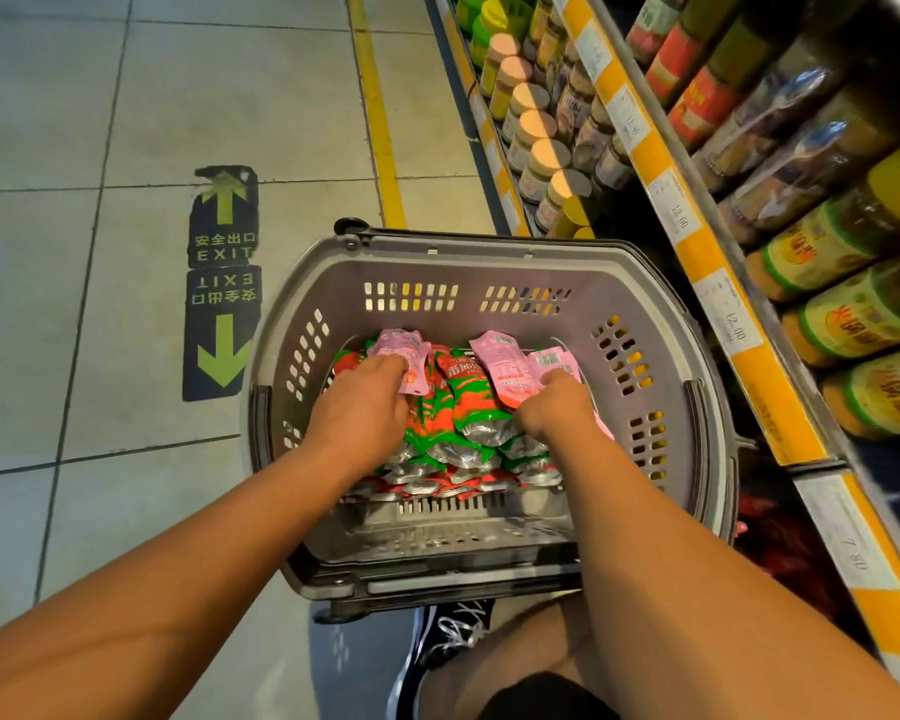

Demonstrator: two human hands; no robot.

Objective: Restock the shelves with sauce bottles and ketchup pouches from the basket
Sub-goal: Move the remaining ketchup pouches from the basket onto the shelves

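A grey plastic basket (489, 272) stands on the floor in front of me, holding a pile of red-and-green ketchup pouches (463, 402) with several pink pouches on top. My left hand (359, 402) is inside the basket, its fingers gripping a pink pouch (404, 350) at the left of the pile. My right hand (557, 407) also reaches in and grips pink pouches (510, 366) at the right. Shelves (707, 252) with yellow price rails run along the right, full of jars and bottles.
Jars with pale lids (536, 127) fill the lower far shelf; green-labelled jars (842, 309) sit on the near one. A dark low shelf (785, 537) holds red packets. An EXIT floor sticker (223, 283) lies left of the basket. My knee and a dark shoe (448, 636) are below.
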